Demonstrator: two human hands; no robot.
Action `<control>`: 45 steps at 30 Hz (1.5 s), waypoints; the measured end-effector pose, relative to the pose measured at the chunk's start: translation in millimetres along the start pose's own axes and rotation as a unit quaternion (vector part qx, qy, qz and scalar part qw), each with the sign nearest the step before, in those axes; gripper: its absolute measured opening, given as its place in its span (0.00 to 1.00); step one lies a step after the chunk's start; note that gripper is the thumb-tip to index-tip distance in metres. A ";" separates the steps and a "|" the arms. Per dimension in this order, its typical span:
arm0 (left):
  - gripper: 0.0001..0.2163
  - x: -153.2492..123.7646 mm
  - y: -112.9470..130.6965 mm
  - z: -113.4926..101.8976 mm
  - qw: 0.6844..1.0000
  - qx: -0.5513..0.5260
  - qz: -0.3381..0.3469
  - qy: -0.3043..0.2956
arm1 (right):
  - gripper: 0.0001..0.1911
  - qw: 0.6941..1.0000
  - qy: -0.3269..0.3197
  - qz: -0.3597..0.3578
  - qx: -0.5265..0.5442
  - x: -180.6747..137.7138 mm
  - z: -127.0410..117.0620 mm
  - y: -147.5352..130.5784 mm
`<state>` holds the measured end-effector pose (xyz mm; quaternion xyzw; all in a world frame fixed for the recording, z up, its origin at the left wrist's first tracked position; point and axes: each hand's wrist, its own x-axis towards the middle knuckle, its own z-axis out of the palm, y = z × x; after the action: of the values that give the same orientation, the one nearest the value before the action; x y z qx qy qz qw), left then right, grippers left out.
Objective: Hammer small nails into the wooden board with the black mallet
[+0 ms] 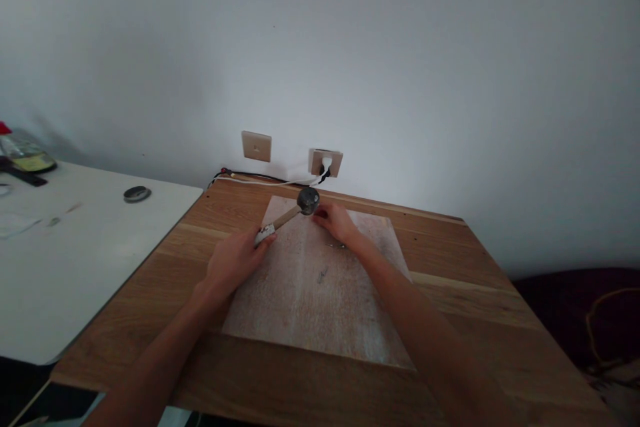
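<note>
My left hand (234,261) is closed round the lower end of a hammer's wooden handle (286,218). The dark metal hammer head (308,200) is lifted over the far edge of a pale, worn board (315,293) that lies on the wooden table (450,267). My right hand (336,221) rests on the board just right of the hammer head, fingers curled and pinched together on something too small to make out. A few small nails (323,273) lie loose on the board near my right forearm.
A white table (75,247) stands to the left with a round dark lid (137,194) and a bottle (23,153). The wall behind has a switch plate (257,146) and a socket with plugged cables (325,163). Dark items lie at right.
</note>
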<state>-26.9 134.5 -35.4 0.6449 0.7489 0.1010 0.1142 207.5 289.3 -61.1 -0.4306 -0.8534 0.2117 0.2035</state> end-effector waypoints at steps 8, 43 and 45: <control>0.21 8.2 12.4 -4.8 0.998 0.019 0.053 -0.022 | 0.13 0.998 -0.046 0.005 -0.032 -17.4 -30.8 8.5; 0.21 11.0 13.9 7.2 0.998 -0.065 0.005 -0.001 | 0.11 0.994 -0.053 0.016 -0.091 -5.8 -17.4 12.2; 0.21 11.0 17.5 5.8 0.999 -0.051 0.014 0.002 | 0.10 0.995 -0.043 0.019 -0.084 -6.1 -16.6 11.1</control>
<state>-10.3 147.9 -36.1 0.6482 0.7342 0.1415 0.1438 226.7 293.4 -54.4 -0.4524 -0.8680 0.1617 0.1259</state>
